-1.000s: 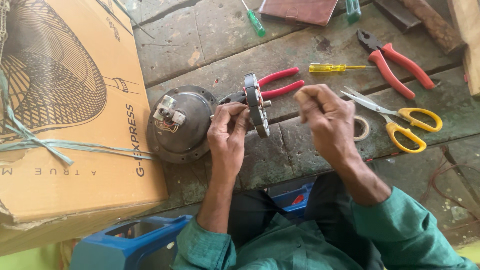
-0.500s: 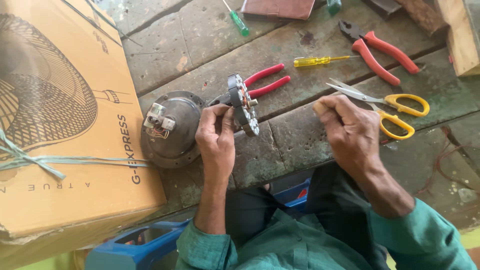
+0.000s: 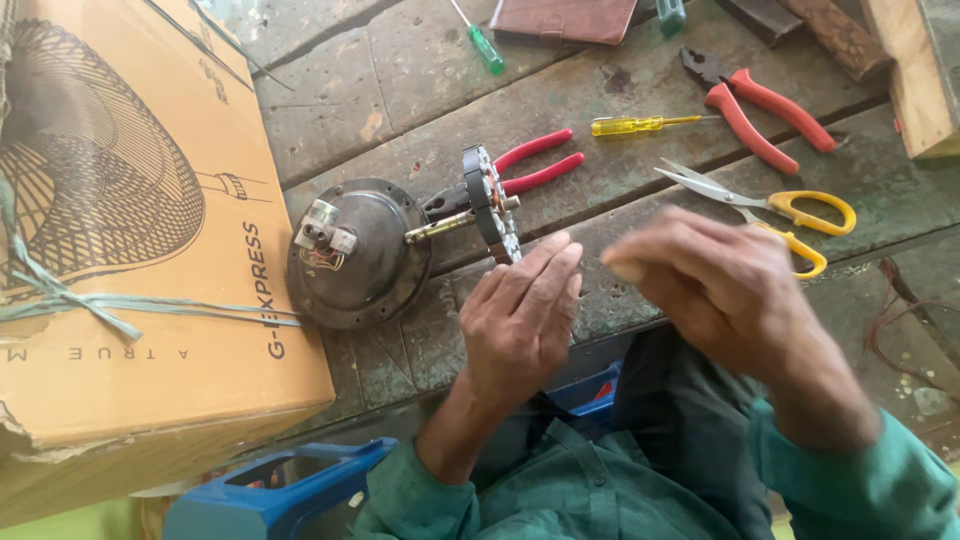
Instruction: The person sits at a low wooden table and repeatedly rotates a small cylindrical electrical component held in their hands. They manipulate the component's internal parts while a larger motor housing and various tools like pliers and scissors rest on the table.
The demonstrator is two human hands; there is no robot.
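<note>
A dark round fan motor housing (image 3: 360, 255) lies on the weathered wooden bench (image 3: 420, 90). A brass shaft (image 3: 440, 228) sticks out of it and carries a wound stator disc (image 3: 495, 215) standing on edge. My left hand (image 3: 520, 320) grips the disc's lower rim with straight fingers; the thumb is hidden. My right hand (image 3: 710, 290) hovers to the right of it above the bench edge. It is motion-blurred with loosely curled fingers, and nothing shows in it.
A large cardboard fan box (image 3: 130, 250) tied with pale strapping fills the left. Behind the stator lie red pliers (image 3: 535, 160), a yellow screwdriver (image 3: 640, 124), larger red pliers (image 3: 765, 110), yellow-handled scissors (image 3: 770, 215) and a green screwdriver (image 3: 485, 45). A blue plastic stool (image 3: 270, 490) stands below.
My right hand has swung left from beside the scissors toward the stator. My left hand's fingers have straightened along the stator's rim. The camera has shifted slightly.
</note>
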